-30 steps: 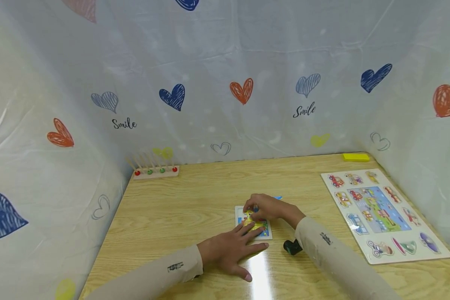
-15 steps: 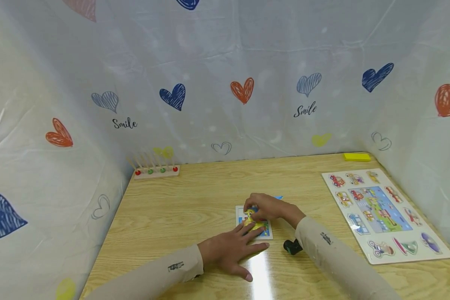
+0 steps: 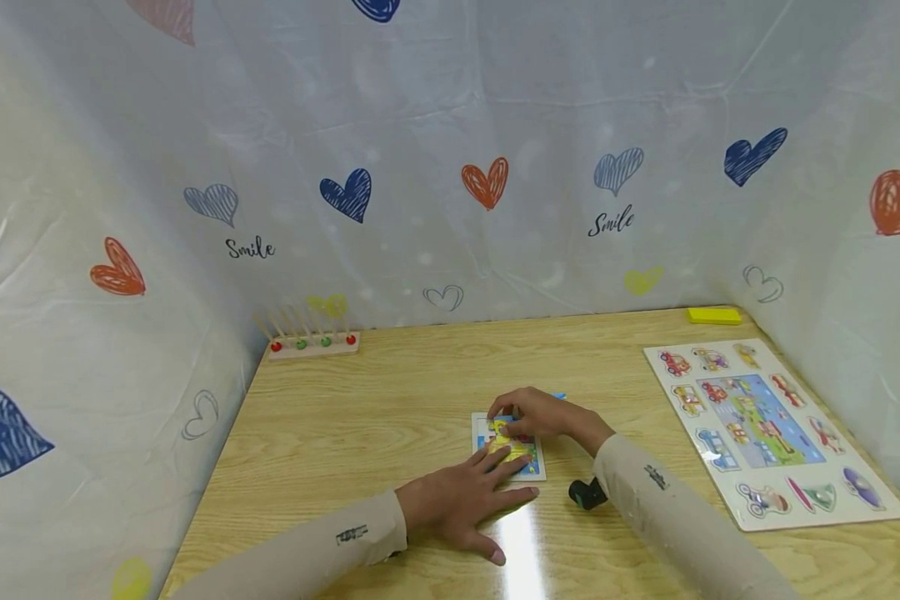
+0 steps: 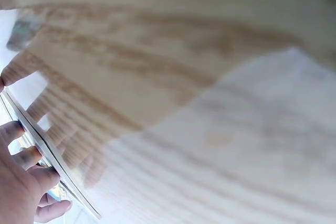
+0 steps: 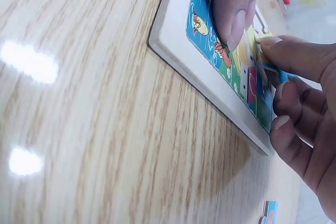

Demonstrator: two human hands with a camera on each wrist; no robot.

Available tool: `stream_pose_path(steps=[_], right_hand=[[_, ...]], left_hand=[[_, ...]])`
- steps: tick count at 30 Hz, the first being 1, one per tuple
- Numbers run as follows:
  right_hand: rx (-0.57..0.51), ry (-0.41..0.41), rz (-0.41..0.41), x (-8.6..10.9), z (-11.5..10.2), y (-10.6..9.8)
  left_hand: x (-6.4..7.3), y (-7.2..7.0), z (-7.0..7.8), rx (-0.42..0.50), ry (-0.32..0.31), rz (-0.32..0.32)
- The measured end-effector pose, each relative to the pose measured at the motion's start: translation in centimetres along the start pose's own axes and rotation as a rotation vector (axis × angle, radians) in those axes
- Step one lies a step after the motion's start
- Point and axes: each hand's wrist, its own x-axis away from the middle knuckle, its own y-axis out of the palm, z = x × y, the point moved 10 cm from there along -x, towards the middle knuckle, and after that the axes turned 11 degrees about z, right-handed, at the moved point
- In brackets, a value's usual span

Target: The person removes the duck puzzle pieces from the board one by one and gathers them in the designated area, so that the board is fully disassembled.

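Note:
A small jigsaw puzzle in a white-rimmed tray (image 3: 477,425) lies on the wooden table, its picture colourful with yellow, blue and green. Fingers spread, my left hand (image 3: 471,498) rests on the puzzle's near part; its fingertips (image 5: 231,22) press the picture in the right wrist view. At the far part, my right hand (image 3: 534,412) pinches a puzzle piece (image 5: 274,73) with a blue edge between thumb and curled fingers. That piece stands tilted over the picture and is mostly covered by the fingers. The left wrist view shows the tray's edge (image 4: 62,170) beneath the left hand.
Just beyond the right hand lies a loose blue piece (image 3: 558,396). A large vehicle peg puzzle (image 3: 727,492) covers the table's right side. A yellow block (image 3: 712,316) sits at the back right, a rack of pegs with beads (image 3: 313,350) at the back left.
My right fingers have shifted slightly, and the piece they hold has tilted a little over the puzzle's far part. The left hand stays in place.

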Motion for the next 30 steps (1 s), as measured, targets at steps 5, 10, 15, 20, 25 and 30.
stream_pose_path(steps=[5,10,15,20,25,30], right_hand=[[-0.010,-0.002,0.010,0.1,0.1,-0.1],[-0.023,-0.008,0.037,0.1,0.0,-0.3],[-0.022,-0.029,0.053,0.1,0.0,-0.5],[-0.028,-0.038,0.061,0.2,0.0,-0.7],[-0.025,-0.025,0.071,0.5,-0.1,-0.9],[0.020,-0.007,0.096,0.7,-0.1,-1.3]], left_hand=[[0.0,0.0,0.0,-0.017,0.002,0.007],[0.0,0.1,0.0,0.003,-0.006,0.002],[0.0,0.3,-0.1,0.039,-0.028,-0.018],[0.0,0.2,-0.1,0.017,-0.022,-0.011],[0.0,0.0,0.0,0.018,-0.014,-0.004],[0.0,0.0,0.0,0.015,-0.013,-0.002]])
